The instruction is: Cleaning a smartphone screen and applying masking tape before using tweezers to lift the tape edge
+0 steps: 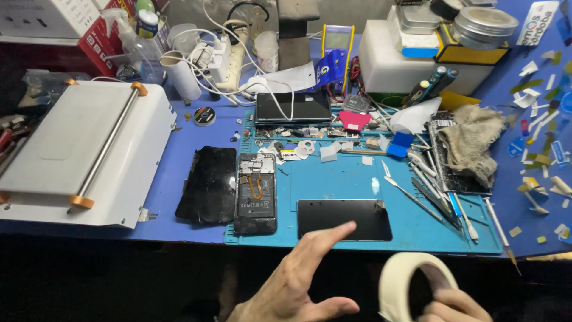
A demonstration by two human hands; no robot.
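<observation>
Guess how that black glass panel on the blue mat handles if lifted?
The black glass panel looks thin and flat, so probably stiff, light and brittle. Its glossy face suggests slipperiness. Lying flush on the blue mat, its edges may be hard for fingers to catch.

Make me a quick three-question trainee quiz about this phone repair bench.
1. True or false: the right hand holds a roll of tape.
2. What does the left hand reach toward? A) black glass panel B) spray bottle
3. Which lies nearer the white machine: the opened phone or the cloth?

Key: 1 true; 2 A; 3 the opened phone.
</observation>
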